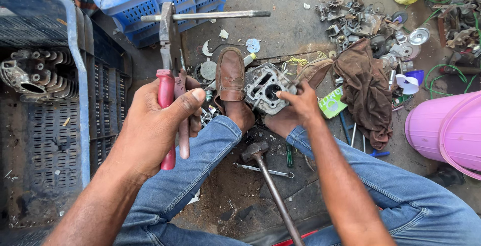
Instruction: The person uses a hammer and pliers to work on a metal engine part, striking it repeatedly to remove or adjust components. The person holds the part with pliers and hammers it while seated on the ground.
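Note:
My left hand (155,126) grips red-handled pliers (169,75) held upright, jaws up, in front of my left knee. My right hand (295,108) rests its fingers on a grey metal engine cylinder head (265,86) that sits on the ground between my feet. A brown shoe (230,78) on my left foot presses against the left side of the metal part. The other shoe (315,70) shows just behind my right hand. A hammer (260,161) lies on the ground between my legs, with a spanner (263,171) beside it.
A blue plastic crate (160,0) with a metal rod (210,14) across its front stands at the back. A dark crate (50,100) holding finned engine parts is at left. A brown rag (366,90), scattered metal parts (361,20) and a pink bucket (446,128) lie at right.

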